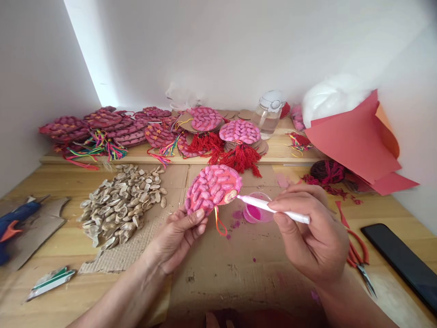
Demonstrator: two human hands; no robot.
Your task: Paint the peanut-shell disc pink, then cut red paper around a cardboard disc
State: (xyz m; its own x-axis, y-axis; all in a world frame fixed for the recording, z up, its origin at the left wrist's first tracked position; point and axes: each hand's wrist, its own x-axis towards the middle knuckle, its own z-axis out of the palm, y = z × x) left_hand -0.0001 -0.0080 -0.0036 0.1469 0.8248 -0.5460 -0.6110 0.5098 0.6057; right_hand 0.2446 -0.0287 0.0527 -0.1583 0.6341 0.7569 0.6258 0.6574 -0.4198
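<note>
My left hand (pixel 186 232) pinches the lower left edge of a round ornament (pixel 213 187) covered with pink-painted peanut shells, holding it above the cardboard. One shell (pixel 230 196) at its right edge is still a pale, natural colour. An orange and yellow cord loop (pixel 220 222) hangs from the lower edge. My right hand (pixel 312 228) is closed around a white pen-like brush (pixel 273 208), whose tip is right beside the pale shell; I cannot tell whether they touch. Behind the brush stands a small clear cup (pixel 252 214) with bright pink liquid.
Peanut shells (pixel 119 205) are heaped at left, near a blue glue gun (pixel 20 218). Finished ornaments (pixel 116 127) and a water bottle (pixel 269 116) line the back ledge. Right are red paper (pixel 355 136), pliers (pixel 358 255) and a phone (pixel 403 259).
</note>
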